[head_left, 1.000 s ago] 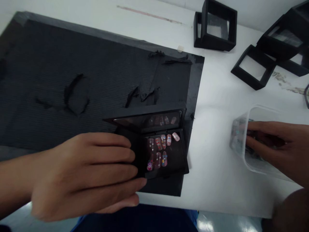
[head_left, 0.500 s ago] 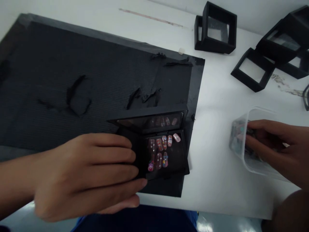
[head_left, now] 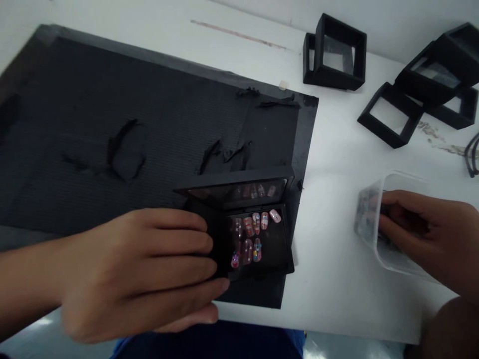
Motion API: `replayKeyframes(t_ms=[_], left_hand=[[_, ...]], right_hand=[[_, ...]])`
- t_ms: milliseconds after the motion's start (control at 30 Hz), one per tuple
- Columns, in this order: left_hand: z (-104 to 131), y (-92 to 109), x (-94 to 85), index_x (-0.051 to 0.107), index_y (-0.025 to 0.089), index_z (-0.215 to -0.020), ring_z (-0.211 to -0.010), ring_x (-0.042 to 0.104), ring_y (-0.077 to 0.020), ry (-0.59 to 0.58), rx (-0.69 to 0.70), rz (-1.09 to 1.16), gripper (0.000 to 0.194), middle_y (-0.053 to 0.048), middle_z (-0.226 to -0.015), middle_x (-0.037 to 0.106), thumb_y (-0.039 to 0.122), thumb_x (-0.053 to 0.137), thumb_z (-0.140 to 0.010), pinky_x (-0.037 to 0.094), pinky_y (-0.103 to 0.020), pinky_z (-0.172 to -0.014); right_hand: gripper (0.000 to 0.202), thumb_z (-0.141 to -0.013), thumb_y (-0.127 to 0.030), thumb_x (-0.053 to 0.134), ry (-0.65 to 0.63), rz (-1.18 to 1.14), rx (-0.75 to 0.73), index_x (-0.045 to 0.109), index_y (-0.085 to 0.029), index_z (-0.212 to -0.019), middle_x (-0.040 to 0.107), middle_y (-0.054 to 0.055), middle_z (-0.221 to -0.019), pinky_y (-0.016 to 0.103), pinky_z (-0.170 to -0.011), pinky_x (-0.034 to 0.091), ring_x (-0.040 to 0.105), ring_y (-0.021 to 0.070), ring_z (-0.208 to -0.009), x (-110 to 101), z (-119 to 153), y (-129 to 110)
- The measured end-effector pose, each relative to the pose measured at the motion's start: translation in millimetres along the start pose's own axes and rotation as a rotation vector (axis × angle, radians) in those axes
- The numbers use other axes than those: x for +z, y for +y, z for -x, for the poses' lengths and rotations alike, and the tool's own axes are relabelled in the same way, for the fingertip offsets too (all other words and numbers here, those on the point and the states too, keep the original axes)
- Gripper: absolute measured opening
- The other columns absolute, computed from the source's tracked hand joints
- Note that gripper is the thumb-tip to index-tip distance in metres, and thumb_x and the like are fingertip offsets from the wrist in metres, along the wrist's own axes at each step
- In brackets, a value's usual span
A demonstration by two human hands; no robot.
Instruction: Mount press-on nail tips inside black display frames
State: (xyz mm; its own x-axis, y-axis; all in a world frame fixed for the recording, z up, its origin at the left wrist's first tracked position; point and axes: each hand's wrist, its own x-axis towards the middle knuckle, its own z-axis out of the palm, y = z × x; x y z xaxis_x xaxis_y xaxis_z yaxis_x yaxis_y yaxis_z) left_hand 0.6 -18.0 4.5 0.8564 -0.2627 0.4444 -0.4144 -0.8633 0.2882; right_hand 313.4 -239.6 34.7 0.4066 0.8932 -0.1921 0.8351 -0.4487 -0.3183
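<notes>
My left hand point(head_left: 149, 274) is closed around the left side of a black display case point(head_left: 271, 252), holding it at the mat's front right corner. The case's windowed lid point(head_left: 239, 192) stands tilted up at the back and mirrors part of the contents. Inside lie several decorated press-on nails point(head_left: 247, 249) in two rows, pink and clear with stars and small charms. At the right, my right hand point(head_left: 430, 234) reaches into a clear plastic tub point(head_left: 377, 249). Its thumb and fingers are drawn together among small pieces; the fingertips are partly hidden.
A worn black mat point(head_left: 168, 114) with torn patches covers the table's left part. Black window frames stand at the back right, one pair point(head_left: 339, 55) upright and another group point(head_left: 392, 114) farther right. A dark cable point(head_left: 472, 154) lies at the right edge of the white table point(head_left: 329, 199).
The view has shifted slightly, so most things sit a little lower. My right hand has moved a little left, deeper in the tub. My left hand keeps its hold on the case.
</notes>
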Motion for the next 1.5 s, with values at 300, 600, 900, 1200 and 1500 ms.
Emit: replayKeyframes(t_ms=[300, 600, 900, 1200, 1500], left_hand=[[-1, 0, -0.8, 0.074, 0.023, -0.092, -0.061, 0.068, -0.0099, 0.004, 0.002, 0.0, 0.021, 0.01, -0.069, 0.073, 0.04, 0.072, -0.081, 0.063, -0.029, -0.062], [-1, 0, -1.1, 0.076, 0.023, -0.09, -0.061, 0.069, -0.0112, -0.014, -0.012, 0.003, 0.024, 0.009, -0.068, 0.073, 0.045, 0.072, -0.081, 0.064, -0.03, -0.062], [-1, -1, -1.2, 0.077, 0.022, -0.088, -0.059, 0.069, -0.012, 0.001, 0.025, -0.006, 0.033, 0.009, -0.066, 0.072, 0.054, 0.072, -0.08, 0.063, -0.03, -0.059], [2, 1, -1.2, 0.077, 0.022, -0.09, -0.06, 0.069, -0.0127, -0.027, 0.033, 0.0, 0.024, 0.01, -0.066, 0.072, 0.039, 0.078, -0.073, 0.063, -0.032, -0.059], [-6, 1, -3.5, 0.078, 0.023, -0.079, -0.06, 0.069, -0.012, -0.032, 0.022, -0.021, 0.036, 0.008, -0.062, 0.071, 0.059, 0.073, -0.079, 0.063, -0.031, -0.056]], right_hand=[[0.038, -0.085, -0.064, 0.059, 0.013, -0.03, -0.033, 0.074, -0.029, -0.087, 0.058, -0.004, -0.054, 0.02, -0.036, 0.04, 0.048, 0.0103, -0.038, -4, 2, 3], [0.044, -0.082, -0.07, 0.06, 0.092, -0.011, -0.003, 0.08, -0.032, -0.093, 0.072, 0.0, -0.07, 0.026, -0.04, 0.045, 0.055, 0.0143, -0.044, -4, -1, 2], [0.04, -0.088, -0.065, 0.058, 0.144, -0.005, -0.082, 0.077, -0.031, -0.094, 0.069, -0.003, -0.065, 0.024, -0.042, 0.045, 0.057, 0.0122, -0.044, 1, -3, -9], [0.03, -0.09, -0.056, 0.06, 0.073, -0.083, -0.138, 0.075, -0.03, -0.091, 0.068, -0.005, -0.064, 0.02, -0.04, 0.044, 0.057, 0.0105, -0.044, 2, -4, -19], [0.026, -0.092, -0.05, 0.056, -0.015, -0.066, -0.182, 0.073, -0.03, -0.094, 0.071, -0.002, -0.074, 0.023, -0.043, 0.048, 0.062, 0.0141, -0.051, 6, 1, -23]])
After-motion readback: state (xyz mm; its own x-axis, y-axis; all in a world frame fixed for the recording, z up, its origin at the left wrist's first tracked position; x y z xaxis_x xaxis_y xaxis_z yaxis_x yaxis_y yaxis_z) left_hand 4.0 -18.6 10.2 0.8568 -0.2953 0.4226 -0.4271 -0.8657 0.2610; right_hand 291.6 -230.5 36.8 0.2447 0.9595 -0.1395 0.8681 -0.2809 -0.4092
